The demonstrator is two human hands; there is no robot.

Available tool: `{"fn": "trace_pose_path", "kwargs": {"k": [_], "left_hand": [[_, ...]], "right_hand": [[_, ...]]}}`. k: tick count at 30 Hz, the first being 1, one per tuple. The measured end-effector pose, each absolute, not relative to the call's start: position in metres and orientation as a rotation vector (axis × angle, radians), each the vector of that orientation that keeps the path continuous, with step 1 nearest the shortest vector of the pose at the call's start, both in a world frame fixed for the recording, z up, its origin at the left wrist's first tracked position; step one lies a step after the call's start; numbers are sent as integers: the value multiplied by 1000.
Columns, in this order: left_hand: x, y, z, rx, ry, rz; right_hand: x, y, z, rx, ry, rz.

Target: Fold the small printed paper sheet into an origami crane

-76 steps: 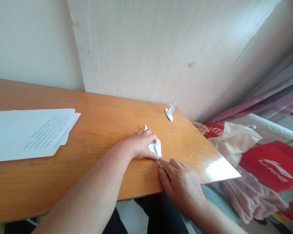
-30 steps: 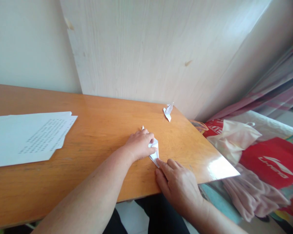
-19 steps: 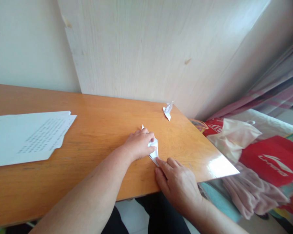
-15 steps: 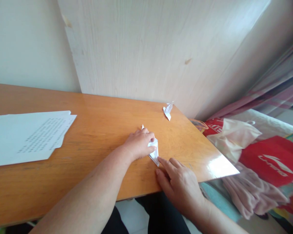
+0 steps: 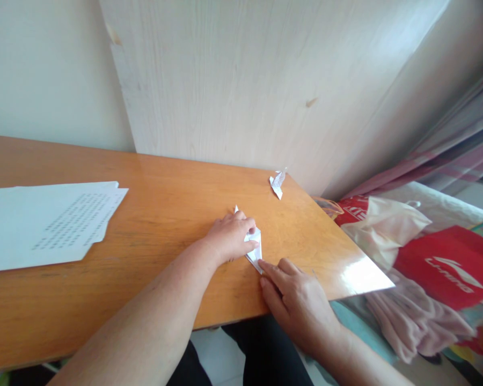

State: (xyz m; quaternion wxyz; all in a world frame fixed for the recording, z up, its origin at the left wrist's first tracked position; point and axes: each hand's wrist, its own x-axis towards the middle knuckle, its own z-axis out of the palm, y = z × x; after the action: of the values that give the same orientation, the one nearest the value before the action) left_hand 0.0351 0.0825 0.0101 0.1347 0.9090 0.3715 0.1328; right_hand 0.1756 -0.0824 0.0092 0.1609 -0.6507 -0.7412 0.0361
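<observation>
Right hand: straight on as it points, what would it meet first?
The folded paper; the index fingertip seems to touch its near end, though depth is unclear. The left hand lies beyond.

Folded white paper (image 5: 255,252): one piece, narrow, a pointed tip at each end, lying slantwise on the orange-brown bench (image 5: 165,214). Left hand (image 5: 232,236): laid across its middle, hiding part of the folds. Right hand (image 5: 295,292): forefinger touching the near tip; whether the thumb also meets the paper is hard to tell. Small paper figure (image 5: 278,184): one, folded, near the bench's far right corner. White sheets (image 5: 24,225): overlapping, rows of dark marks, left. Red bag (image 5: 459,246): white lettering, right, beyond the bench.
</observation>
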Motion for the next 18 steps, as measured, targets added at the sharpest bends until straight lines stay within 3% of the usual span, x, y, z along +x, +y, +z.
{"fn": "trace_pose_path", "kwargs": {"k": [18], "left_hand": [[35, 83, 11, 2616, 1071, 366]], "right_hand": [[173, -84, 16, -1953, -2243, -56]]}}
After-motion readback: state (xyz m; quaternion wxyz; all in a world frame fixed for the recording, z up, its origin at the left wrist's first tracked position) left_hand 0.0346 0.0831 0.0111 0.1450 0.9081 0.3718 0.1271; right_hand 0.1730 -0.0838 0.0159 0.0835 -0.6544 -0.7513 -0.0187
